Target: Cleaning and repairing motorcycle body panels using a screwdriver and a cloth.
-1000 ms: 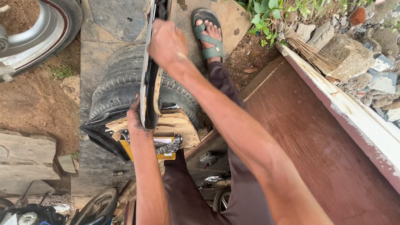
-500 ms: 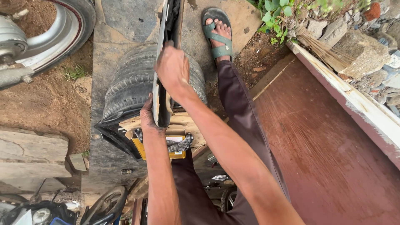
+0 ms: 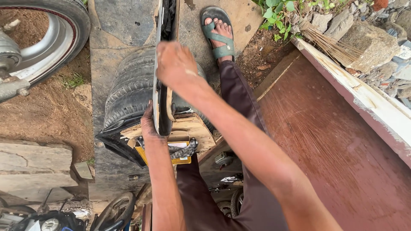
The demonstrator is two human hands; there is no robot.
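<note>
Standing on edge just before the lying tyre (image 3: 132,92), a rubber strip (image 3: 162,77) was clamped by the left hand (image 3: 147,124) low and the right hand (image 3: 175,64) higher. Slipping was judged likely if either grasp loosened, toward the sandalled foot (image 3: 218,36).

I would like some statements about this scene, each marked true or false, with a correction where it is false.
1. Both hands grip the upright tyre. True: the left hand holds it low, the right hand higher up.
2. The foot wears a red shoe. False: it wears a green sandal.
3. A ribbed tyre lies beneath the held one. True.
4. A broom rests near the stones. True.
5. The wheel rim lies at the right. False: it is at the upper left.
</note>
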